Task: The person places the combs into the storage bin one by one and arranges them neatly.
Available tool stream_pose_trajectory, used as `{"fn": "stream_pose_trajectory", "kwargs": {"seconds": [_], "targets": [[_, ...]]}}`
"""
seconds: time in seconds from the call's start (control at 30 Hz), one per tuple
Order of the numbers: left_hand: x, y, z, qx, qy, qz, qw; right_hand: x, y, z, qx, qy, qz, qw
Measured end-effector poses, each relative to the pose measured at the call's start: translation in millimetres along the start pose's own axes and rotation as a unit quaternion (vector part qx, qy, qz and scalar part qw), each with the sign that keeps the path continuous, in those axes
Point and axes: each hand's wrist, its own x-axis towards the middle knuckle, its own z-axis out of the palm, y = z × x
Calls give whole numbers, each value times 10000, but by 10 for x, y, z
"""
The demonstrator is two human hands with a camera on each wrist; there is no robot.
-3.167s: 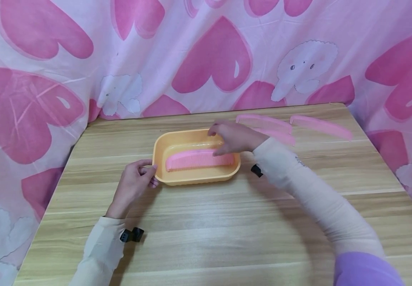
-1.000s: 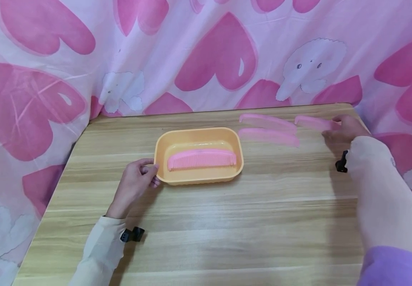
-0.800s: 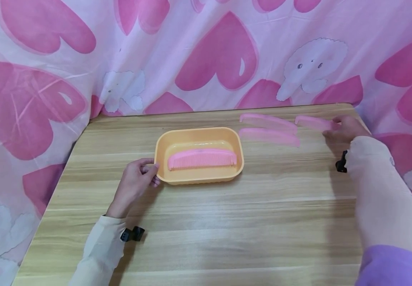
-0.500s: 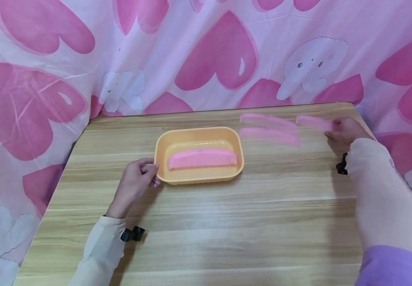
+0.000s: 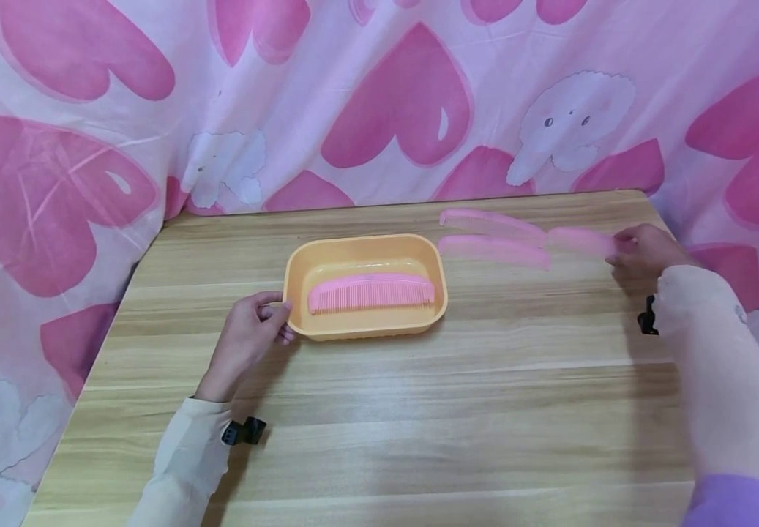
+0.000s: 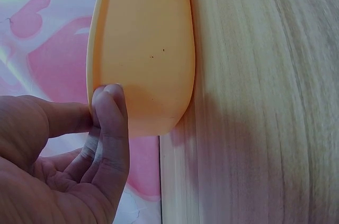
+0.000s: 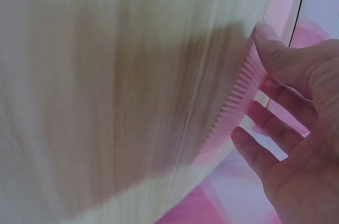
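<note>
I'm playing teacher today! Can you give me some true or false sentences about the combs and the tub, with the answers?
1. One pink comb lies in the orange tub. True.
2. The left hand holds a comb. False: it holds the tub's end.
3. The right hand pinches the far comb. True.
4. The tub is blue. False: orange.
5. Two combs lie on the table beside the tub. True.
</note>
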Motion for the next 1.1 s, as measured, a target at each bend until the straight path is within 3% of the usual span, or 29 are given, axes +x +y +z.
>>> {"fn": "stream_pose_trajectory", "kwargs": {"seconds": [0.67, 1.1], "targets": [[-6, -2, 0, 143, 9, -40, 9999, -402, -4, 23, -266, -181, -371, 9988], [-5, 9, -4, 148, -7, -124, 9998, -538, -197, 201, -795, 190, -1682, 9824]]}}
